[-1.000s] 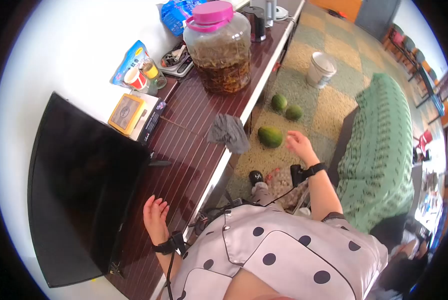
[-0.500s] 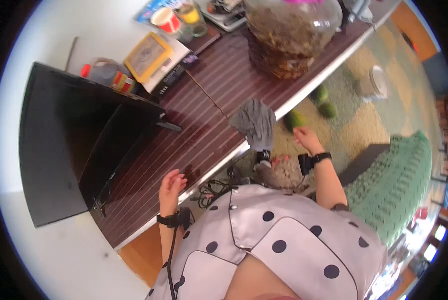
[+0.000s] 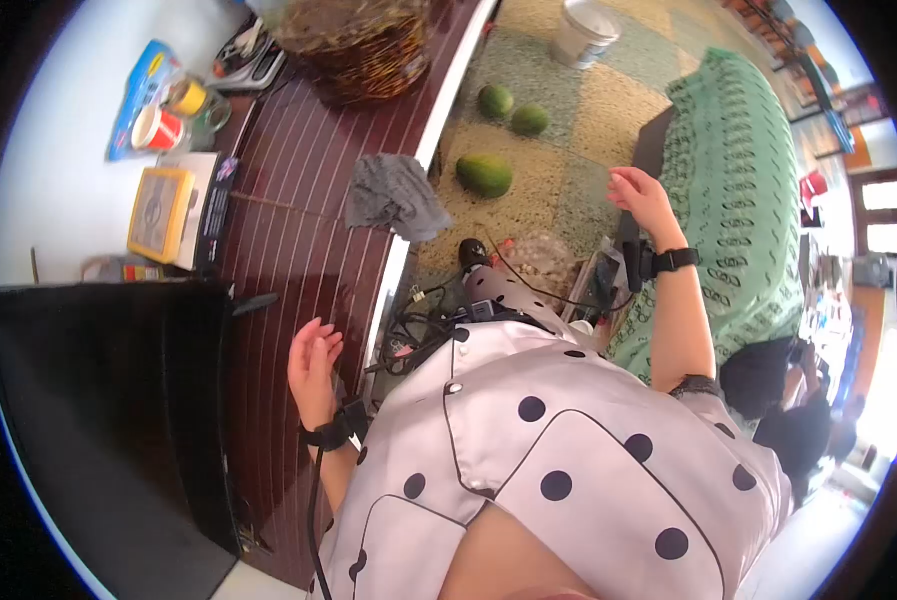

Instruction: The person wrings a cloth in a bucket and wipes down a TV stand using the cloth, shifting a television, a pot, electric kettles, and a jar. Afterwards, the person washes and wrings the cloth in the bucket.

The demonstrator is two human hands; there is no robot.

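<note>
Cloth (image 3: 396, 196) beyond left grip (image 3: 313, 375) — likely light, limp; pinch at bunched middle. Left grip empty, slack; right grip (image 3: 648, 207) empty, loosely curled.

Three green fruits (image 3: 484, 176) and a white bucket (image 3: 580, 42) on the floor (image 3: 598, 120), a blue pouch (image 3: 151, 72) beside a red-and-white cup (image 3: 156, 129).
</note>
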